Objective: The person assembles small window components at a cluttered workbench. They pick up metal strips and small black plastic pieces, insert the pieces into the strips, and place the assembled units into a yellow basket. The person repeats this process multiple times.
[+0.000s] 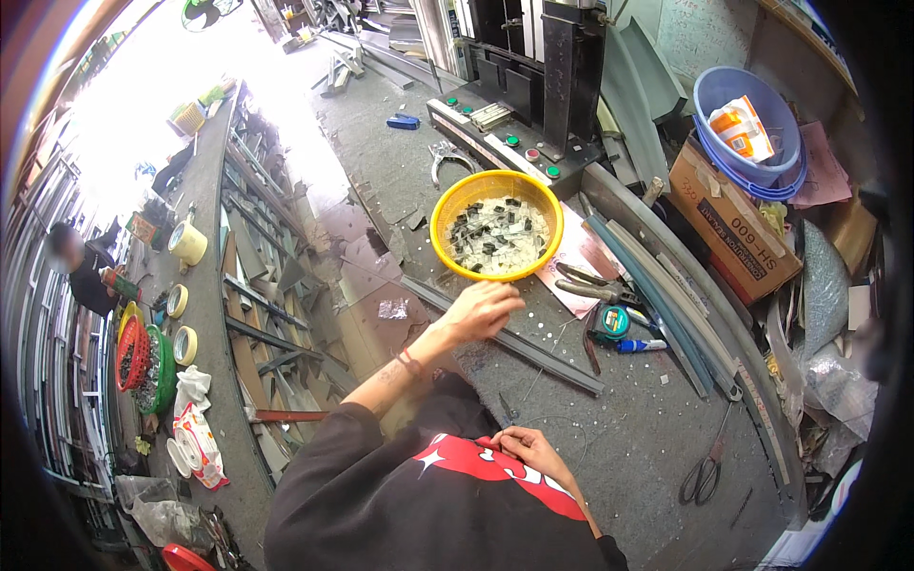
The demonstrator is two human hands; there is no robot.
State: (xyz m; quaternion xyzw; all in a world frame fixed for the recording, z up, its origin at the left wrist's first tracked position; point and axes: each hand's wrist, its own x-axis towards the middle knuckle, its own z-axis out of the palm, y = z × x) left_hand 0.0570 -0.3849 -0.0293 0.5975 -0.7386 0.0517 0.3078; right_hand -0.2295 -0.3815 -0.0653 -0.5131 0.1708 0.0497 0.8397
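Observation:
A round yellow plastic basket (440, 249) filled with small clear and black pieces stands on the grey worktable. Just off its near rim is my left hand (484, 312), fingers curled together; whatever they may hold is hidden. Below that hand a long grey metal profile (543, 360) lies slantwise on the table. My right hand (533, 451) is held close against the front of my dark shirt, its fingers pinched, and I cannot make out what is in them. A thin dark pointed tool (507, 409) lies beyond the right hand.
Behind the basket is a black machine (569, 86) with green and red buttons. Right of it lie pliers (583, 285), a round green tape measure (614, 322), a blue marker (640, 346), long strips and scissors (703, 478). A cardboard box (728, 224) is farther right; another person (90, 271) is far left.

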